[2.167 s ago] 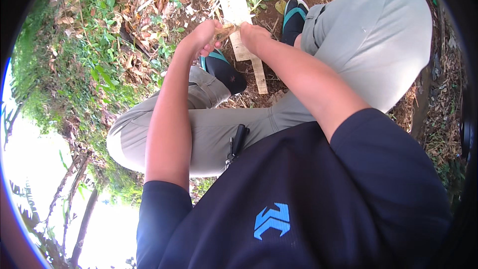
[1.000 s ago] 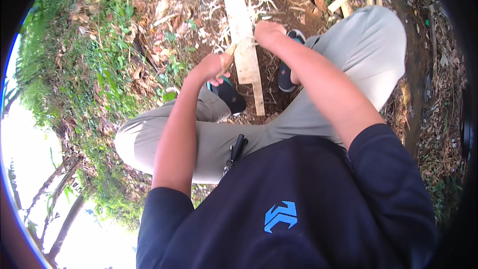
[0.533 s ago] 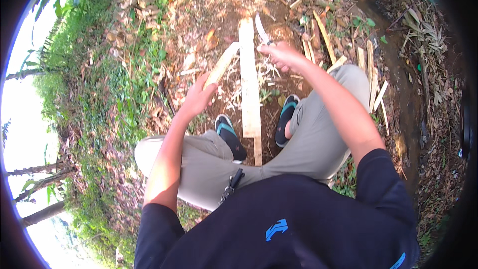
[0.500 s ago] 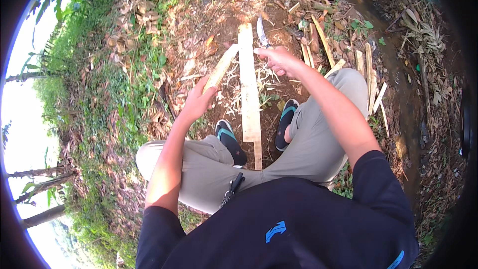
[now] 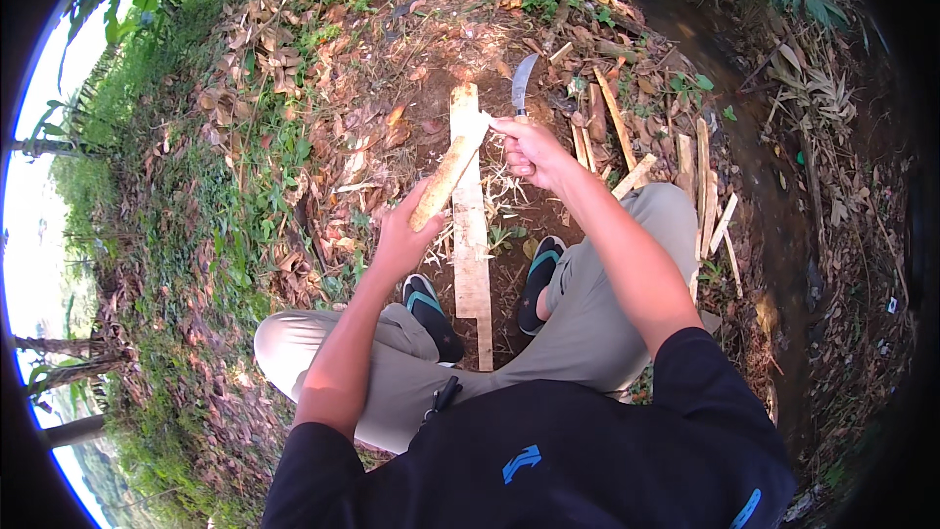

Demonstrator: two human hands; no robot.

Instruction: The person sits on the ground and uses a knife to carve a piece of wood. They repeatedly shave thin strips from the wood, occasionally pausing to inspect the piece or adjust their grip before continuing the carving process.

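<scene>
My left hand (image 5: 403, 238) is closed round the lower end of a short, pale piece of wood (image 5: 446, 179). This piece slants up to the right, its upper end over a long, flat wooden board (image 5: 471, 269) that lies between my feet, notched at its near end. My right hand (image 5: 534, 153) grips a curved-blade knife (image 5: 524, 81), blade pointing up and away from me. The right thumb reaches to the upper tip of the wood piece; whether it touches cannot be made out. The fingers hide most of the knife's handle.
Pale shavings (image 5: 503, 198) litter the soil beside the board. Several split wood strips (image 5: 703, 171) lie right of my right knee. Farther right runs a narrow, muddy stream (image 5: 759, 147). Dry leaves (image 5: 279, 49) and green plants (image 5: 235, 255) cover the ground at left.
The piece of wood in my left hand has moved right, its upper end now over the board. The knife has turned more upright, and my right hand now lies near the piece's tip.
</scene>
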